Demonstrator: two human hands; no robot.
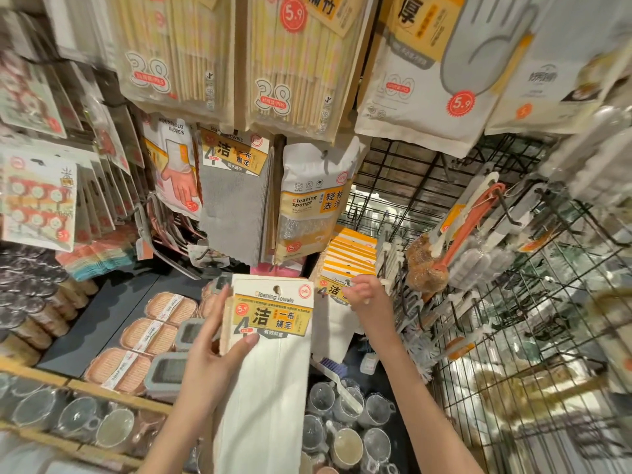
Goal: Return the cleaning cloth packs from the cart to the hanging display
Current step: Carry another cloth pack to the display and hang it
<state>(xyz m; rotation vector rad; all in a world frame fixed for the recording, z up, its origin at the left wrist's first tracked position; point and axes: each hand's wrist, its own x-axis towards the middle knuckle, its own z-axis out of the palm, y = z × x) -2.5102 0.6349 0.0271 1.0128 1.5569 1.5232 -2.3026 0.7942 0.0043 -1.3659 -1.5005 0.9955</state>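
My left hand grips a stack of white cleaning cloth packs by their left edge, thumb across the front below the yellow label. The packs stand upright in the middle of the view, their hang hole at the top. My right hand reaches to a row of the same white packs hanging on a display hook, fingers curled at the frontmost pack's card. A grey cloth pack hangs higher up on the display.
Chopstick packs, glove packs and a cleaning sponge pack hang above. A black wire grid with brushes stands at the right. Glass mugs and soap dishes lie on shelves below.
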